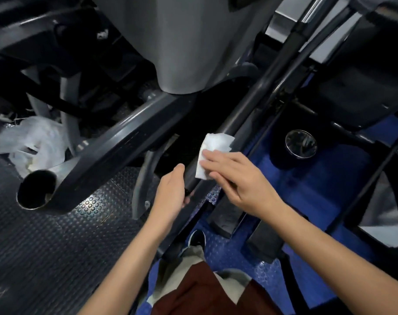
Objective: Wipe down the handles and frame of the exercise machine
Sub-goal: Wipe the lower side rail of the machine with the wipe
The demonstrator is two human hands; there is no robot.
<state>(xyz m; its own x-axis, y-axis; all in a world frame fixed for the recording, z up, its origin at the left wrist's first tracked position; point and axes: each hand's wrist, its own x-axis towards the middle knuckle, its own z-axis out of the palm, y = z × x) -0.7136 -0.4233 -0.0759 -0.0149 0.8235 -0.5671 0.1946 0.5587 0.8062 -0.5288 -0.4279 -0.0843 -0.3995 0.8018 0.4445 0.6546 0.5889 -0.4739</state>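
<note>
the right hand (238,180) presses a white wipe (212,153) flat with open fingers on the dark frame bar (257,103). the left hand (170,194) is closed around the same bar lower down. a cup holder (301,144) seems empty. a white plastic bag (32,142) lies on the studded floor mat (57,246).

A soft white paper wipe (212,153) lies against the smooth, semi-gloss dark metal frame bar (257,103); studded rubber floor (57,235).

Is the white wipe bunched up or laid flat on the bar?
Mostly flat: the white wipe drapes over the black bar under the right hand fingers.
</note>
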